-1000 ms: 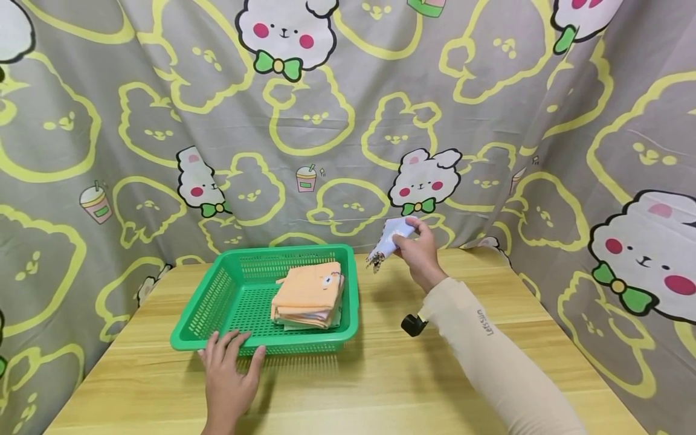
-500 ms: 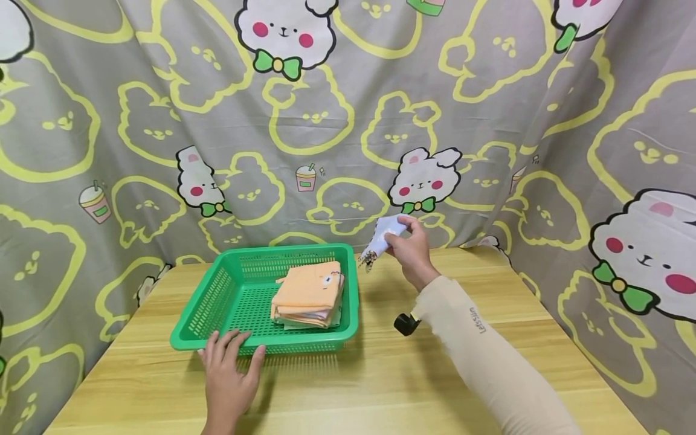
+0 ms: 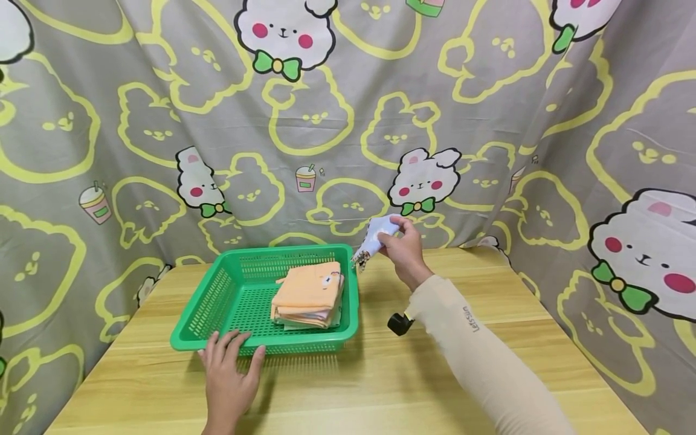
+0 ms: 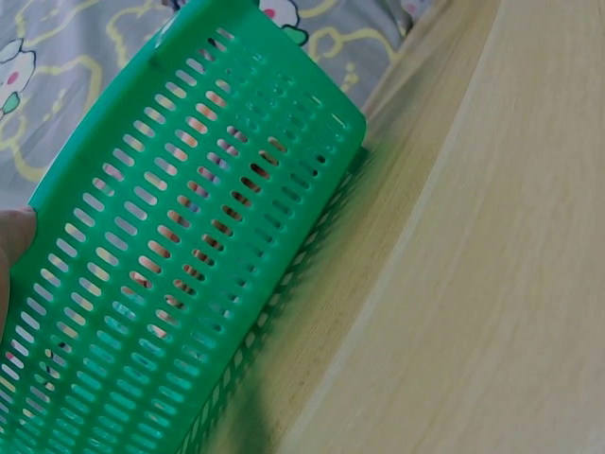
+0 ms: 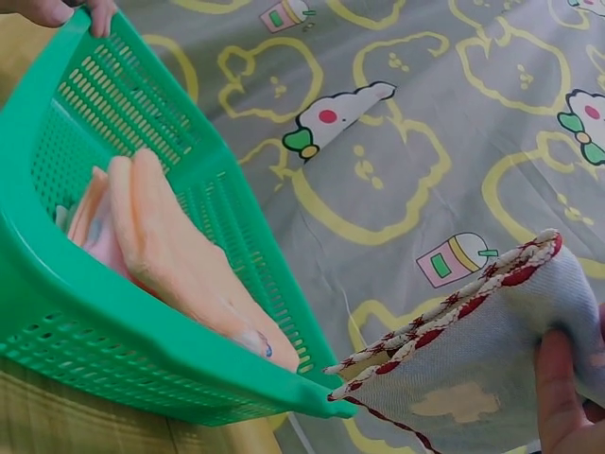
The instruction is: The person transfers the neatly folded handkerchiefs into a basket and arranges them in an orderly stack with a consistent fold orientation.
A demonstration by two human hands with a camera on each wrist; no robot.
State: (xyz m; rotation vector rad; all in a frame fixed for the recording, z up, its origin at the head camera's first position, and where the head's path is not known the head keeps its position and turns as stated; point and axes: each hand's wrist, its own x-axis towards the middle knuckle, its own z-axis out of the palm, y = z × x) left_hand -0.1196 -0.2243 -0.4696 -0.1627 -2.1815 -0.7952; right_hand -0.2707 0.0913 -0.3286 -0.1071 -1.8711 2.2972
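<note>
In the head view, my right hand [image 3: 403, 251] pinches a folded pale blue cloth [image 3: 375, 234] between thumb and fingers, held up just past the basket's right rim. The right wrist view shows the braided red-and-white edge of that cloth [image 5: 482, 369] and a pale patch on its face. My left hand [image 3: 231, 380] holds the near rim of the green plastic basket [image 3: 356, 302], fingers over the edge and thumb at the outer side. Inside the basket, toward its right, lies a stack of folded cloths with an orange one [image 3: 307, 287] on top, bearing a small animal face.
The basket stands on a wood-grain table [image 3: 435, 386]. A grey curtain [image 3: 348, 139] with yellow outlines and rabbit prints hangs behind and along the sides. A small black device [image 3: 400, 324] sticks out from the right wrist.
My right hand has moved left with the blue cloth, bringing it close to the basket's right rim. The left hand, basket and stack have stayed put.
</note>
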